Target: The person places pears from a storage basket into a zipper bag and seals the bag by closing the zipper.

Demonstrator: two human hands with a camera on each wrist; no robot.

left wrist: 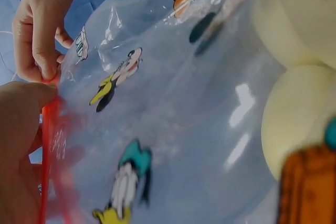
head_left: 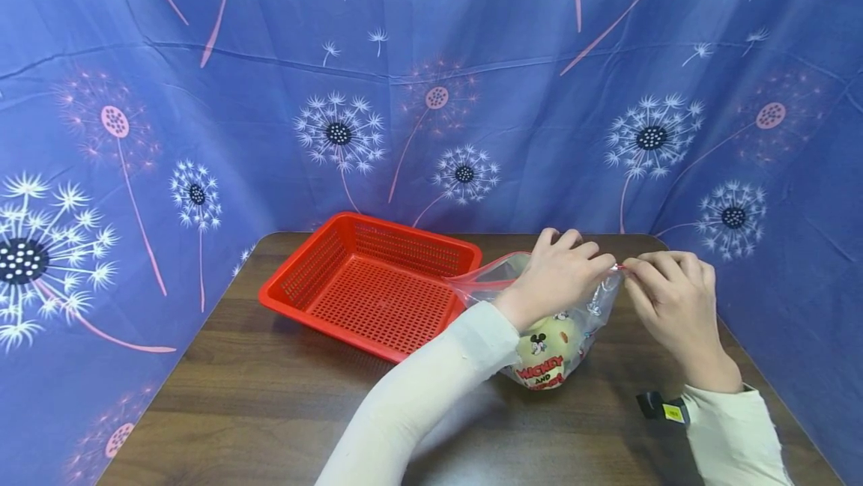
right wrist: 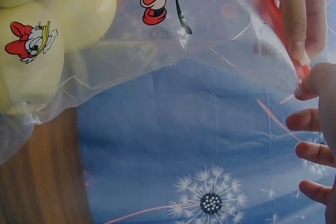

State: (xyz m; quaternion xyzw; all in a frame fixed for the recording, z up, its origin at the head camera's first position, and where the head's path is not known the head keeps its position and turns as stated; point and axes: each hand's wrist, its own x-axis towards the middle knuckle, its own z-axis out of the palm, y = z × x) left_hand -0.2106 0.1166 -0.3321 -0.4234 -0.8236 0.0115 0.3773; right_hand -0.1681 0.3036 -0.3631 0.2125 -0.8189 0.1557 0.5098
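A clear zip bag (head_left: 596, 314) with cartoon prints and a red zip edge (left wrist: 50, 156) hangs between my hands. Pale yellow rounded things (right wrist: 84, 11) fill its lower part. With thumb and fingers, my left hand (head_left: 562, 276) pinches the red edge near the bag's right corner. Right beside it, my right hand (head_left: 674, 306) pinches that corner between thumb and forefinger; its other fingers (right wrist: 315, 153) stand away from the plastic. Toward the left, the bag's mouth gapes, its red edge overlapping the basket's rim in the head view.
A red plastic basket (head_left: 377, 299) with perforated walls stands left of the bag on the brown wooden table (head_left: 270, 389). By the right sleeve lies a small black object with a yellow label (head_left: 673, 412). Blue dandelion-print cloth (head_left: 404, 44) hangs behind and at both sides.
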